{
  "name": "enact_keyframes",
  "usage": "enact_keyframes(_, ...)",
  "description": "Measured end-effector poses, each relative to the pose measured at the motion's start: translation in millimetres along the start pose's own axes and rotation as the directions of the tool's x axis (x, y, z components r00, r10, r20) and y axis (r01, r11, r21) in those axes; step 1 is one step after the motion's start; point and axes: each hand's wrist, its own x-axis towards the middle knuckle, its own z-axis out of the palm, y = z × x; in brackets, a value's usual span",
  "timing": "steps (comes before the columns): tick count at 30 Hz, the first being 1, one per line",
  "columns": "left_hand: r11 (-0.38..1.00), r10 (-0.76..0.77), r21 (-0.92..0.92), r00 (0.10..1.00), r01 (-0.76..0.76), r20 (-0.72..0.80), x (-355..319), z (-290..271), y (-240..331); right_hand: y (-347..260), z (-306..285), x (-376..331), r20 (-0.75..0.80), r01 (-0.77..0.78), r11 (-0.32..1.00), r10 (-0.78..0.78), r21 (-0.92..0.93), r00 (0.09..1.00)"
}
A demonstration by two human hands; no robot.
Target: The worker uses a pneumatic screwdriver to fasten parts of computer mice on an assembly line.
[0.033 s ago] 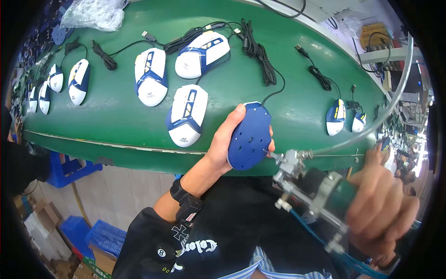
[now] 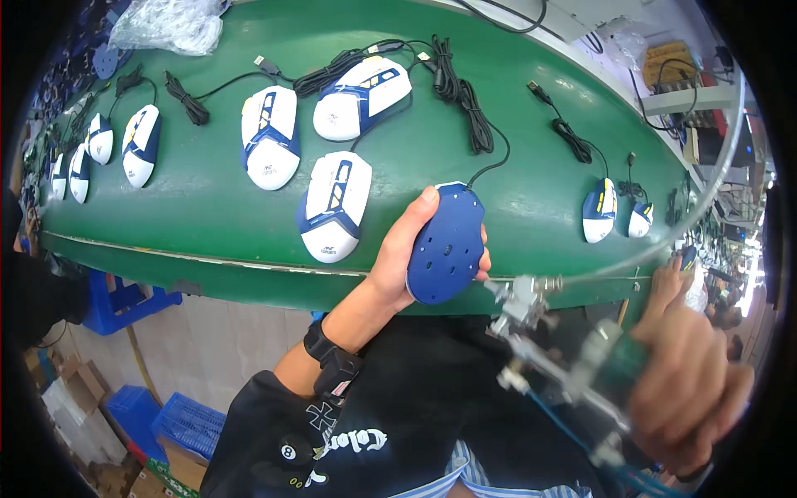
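My left hand (image 2: 397, 255) grips a computer mouse (image 2: 448, 241) turned with its blue underside up, thumb along one side and fingertips round the other. Its black cord runs up onto the green table. My right hand (image 2: 685, 390), smeared by motion, is closed round a metal nozzle gun (image 2: 531, 303) with hoses attached. The gun's tip points at the mouse's lower right side, just short of my left fingertips. White-and-blue mice lie left of the held one, among them a near mouse (image 2: 336, 207), another mouse (image 2: 271, 137) and a tilted mouse (image 2: 363, 98).
The green table (image 2: 207, 224) carries more mice at its left end and two at the right, such as one mouse (image 2: 599, 212). Bundled cords (image 2: 444, 70) lie behind. A plastic bag (image 2: 170, 25) rests at the far left. Blue crates (image 2: 189, 423) stand on the floor.
The nozzle gun and my right hand have shifted slightly right, so the tip is a little farther from the mouse. My left hand and the mouse stay put.
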Motion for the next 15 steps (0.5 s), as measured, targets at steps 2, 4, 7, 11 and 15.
enact_keyframes(2, 0.997, -0.067, 0.032, 0.997, 0.069, -0.039, 7, 12, 1, -17, 14, 12, 0.108, 0.048, 0.998, -0.053, 0.044, 0.993)
enact_keyframes(4, 0.997, -0.029, 0.068, 0.999, 0.031, -0.028, 6, 8, 6, -13, 17, 19, 0.291, 0.071, 0.96, -0.151, 0.27, 0.945)
enact_keyframes(7, 1.0, 0.006, 0.03, 0.998, -0.004, -0.068, -3, -2, 7, 14, 20, 16, 0.328, 0.022, 0.939, -0.143, 0.345, 0.934)
enact_keyframes(11, 0.999, -0.029, 0.013, 0.999, 0.029, -0.022, 2, 5, 8, 11, 6, 18, 0.479, -0.128, 0.929, -0.059, 0.348, 0.876)
enact_keyframes(15, 1.0, -0.027, -0.01, 0.999, 0.027, -0.04, -2, 1, 11, 27, 19, 0, 0.333, -0.084, 0.985, 0.03, 0.148, 0.943)
